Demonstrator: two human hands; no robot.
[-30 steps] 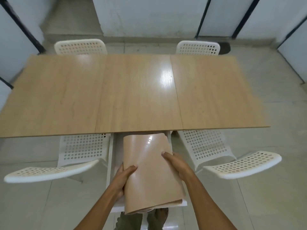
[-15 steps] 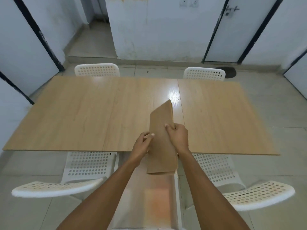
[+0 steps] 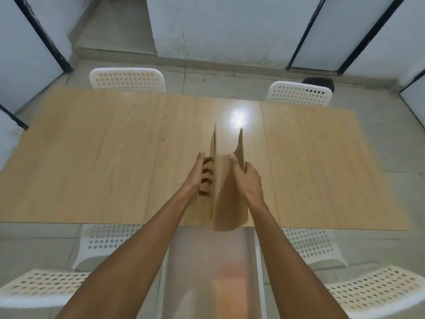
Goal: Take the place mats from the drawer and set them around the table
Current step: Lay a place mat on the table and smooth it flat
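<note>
Both hands grasping the place mats (image 3: 226,192) held upright over the near-middle tabletop (image 3: 92,157), long axis pointing away, left hand (image 3: 202,178) & right hand (image 3: 247,180) on opp. sides, equally near.

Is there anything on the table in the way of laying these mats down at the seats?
Nothing visible. Both the left hand and right hand already hold the mats above the table, and its whole top looks bare. The four chairs stand outside the edges, not on it.
</note>
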